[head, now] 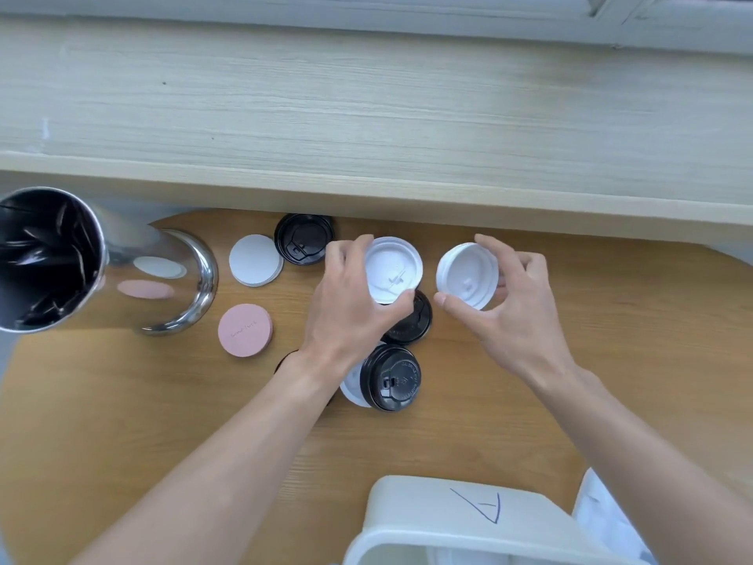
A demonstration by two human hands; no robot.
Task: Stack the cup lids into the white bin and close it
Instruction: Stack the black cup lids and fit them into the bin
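1. A white cup lid (393,269) is being held by the left hand (350,303), fingers curled round its far rim and thumb pressed on its near edge; its hollow underside is being shown upward.
2. A second white cup lid (467,276) is being pinched by the right hand (513,307) between thumb and fingers, tilted so that its inside is being turned toward the left.
3. Both held lids are being kept just apart, above the wooden table (122,401).
4. Three black lids are being seen in full or in part: one far (303,239) by the shelf edge, one (409,322) under the left hand, one near (391,378); a dark edge by the left wrist cannot be told for certain.
5. A third white lid (352,385) is being partly covered by the near black lid.
6. Two round coasters are lying to the left: a white one (254,260) and a pink one (244,329).
7. A shiny metal canister (81,258) is lying tipped at the far left.
8. The white bin (448,519), open, is standing at the near edge, right of centre, with a blue mark on its raised lid.
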